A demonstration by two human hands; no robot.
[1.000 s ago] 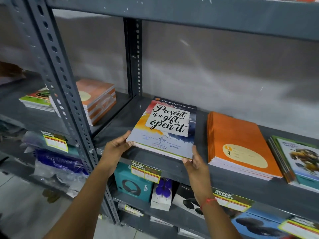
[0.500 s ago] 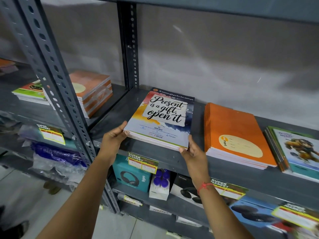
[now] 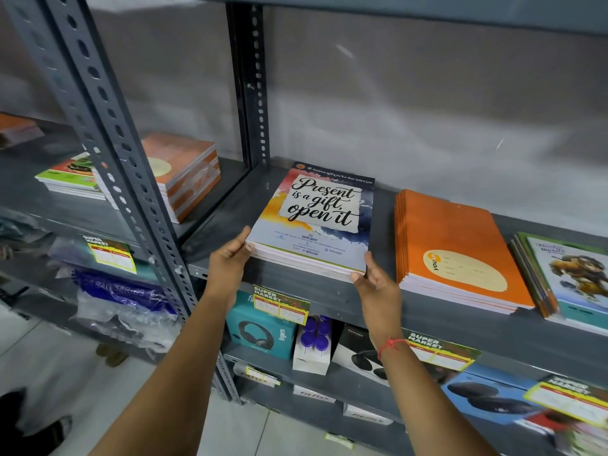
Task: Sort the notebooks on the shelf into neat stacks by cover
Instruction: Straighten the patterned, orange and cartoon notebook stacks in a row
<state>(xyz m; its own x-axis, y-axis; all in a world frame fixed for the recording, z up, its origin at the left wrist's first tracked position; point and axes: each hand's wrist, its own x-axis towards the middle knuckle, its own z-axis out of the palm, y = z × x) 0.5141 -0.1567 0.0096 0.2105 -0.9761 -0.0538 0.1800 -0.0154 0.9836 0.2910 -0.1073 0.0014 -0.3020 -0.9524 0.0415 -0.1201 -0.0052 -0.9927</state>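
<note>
A stack of notebooks with the cover "Present is a gift, open it" (image 3: 320, 213) lies on the grey metal shelf (image 3: 329, 294). My left hand (image 3: 230, 261) presses its near left corner, thumb on the cover's edge. My right hand (image 3: 375, 284) grips the near right corner with its fingertips. To the right lies a stack of orange notebooks (image 3: 457, 245), and beyond it a stack with a cartoon cover (image 3: 572, 278), partly cut off by the frame.
A perforated upright post (image 3: 108, 133) divides the bays. In the left bay sit a wrapped orange stack (image 3: 184, 172) and green-covered notebooks (image 3: 70, 174). Below are boxed headphones (image 3: 260, 327), other boxes and price tags (image 3: 281, 304).
The stack has been nudged slightly further back on the shelf, and both hands stay at its near corners. The view has shifted a little.
</note>
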